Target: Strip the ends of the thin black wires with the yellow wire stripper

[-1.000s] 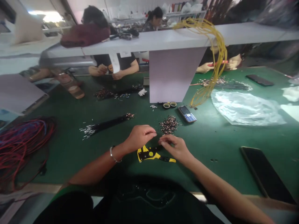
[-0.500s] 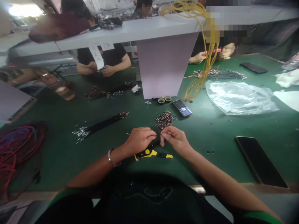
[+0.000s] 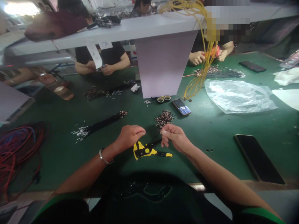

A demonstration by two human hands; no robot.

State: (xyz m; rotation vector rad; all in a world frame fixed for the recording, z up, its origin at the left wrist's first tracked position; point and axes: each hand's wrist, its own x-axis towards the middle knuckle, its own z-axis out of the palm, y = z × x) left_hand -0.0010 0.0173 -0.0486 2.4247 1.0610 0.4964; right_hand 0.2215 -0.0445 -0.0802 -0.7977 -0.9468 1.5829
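My left hand (image 3: 132, 136) is closed in a pinch above the table, just left of and above a yellow-and-black wire stripper (image 3: 147, 151); what its fingertips hold, if anything, is too small to make out. My right hand (image 3: 174, 136) pinches thumb against forefinger at the near edge of a heap of short copper-ended wire bits (image 3: 163, 119). Anything between those fingertips is too tiny to name. The stripper lies flat on the green table below both hands. Farther left rests a bundle of black wires (image 3: 100, 124) with pale tips at one end and coppery tips at the other.
A keypad phone (image 3: 181, 107) and tape rolls (image 3: 163, 99) lie beyond the heap. At right are a large dark phone (image 3: 259, 158) and a clear plastic bag (image 3: 240, 95). Red cables (image 3: 21, 152) coil at left. Yellow wires (image 3: 196, 84) hang from the shelf (image 3: 154, 29); co-workers sit opposite.
My left hand has moved left, away from my right hand, uncovering the wire stripper's head. My right hand has stayed nearly in place. The view has shifted slightly.
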